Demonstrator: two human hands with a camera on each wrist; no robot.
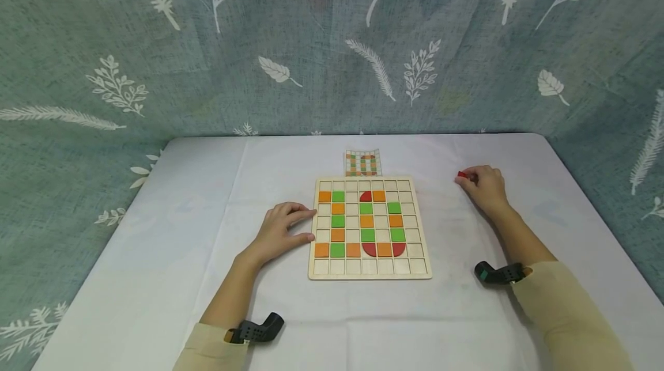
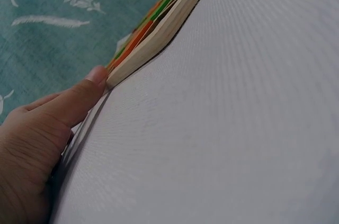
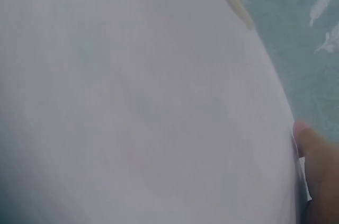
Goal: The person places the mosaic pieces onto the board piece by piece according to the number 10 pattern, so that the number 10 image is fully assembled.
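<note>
A wooden grid board (image 1: 407, 267) lies flat in the middle of the table, with orange and green squares and rounded red pieces set in its cells. Against its left edge rests my left hand (image 1: 280, 230), thumb and fingertips touching the frame. The left wrist view shows that thumb (image 2: 95, 78) right at a corner of the board. Off to the right of the board, my right hand (image 1: 485, 186) pinches a small red piece (image 1: 461, 174) between thumb and fingers. In the right wrist view only part of the right hand (image 3: 320, 168) shows; the piece is hidden there.
A small pattern card (image 1: 363, 162) with a similar coloured grid sits just behind the board. White cloth covers the table (image 1: 249, 169). A green leaf-print curtain (image 1: 311, 42) hangs behind it. Dark wrist cameras are strapped on both forearms.
</note>
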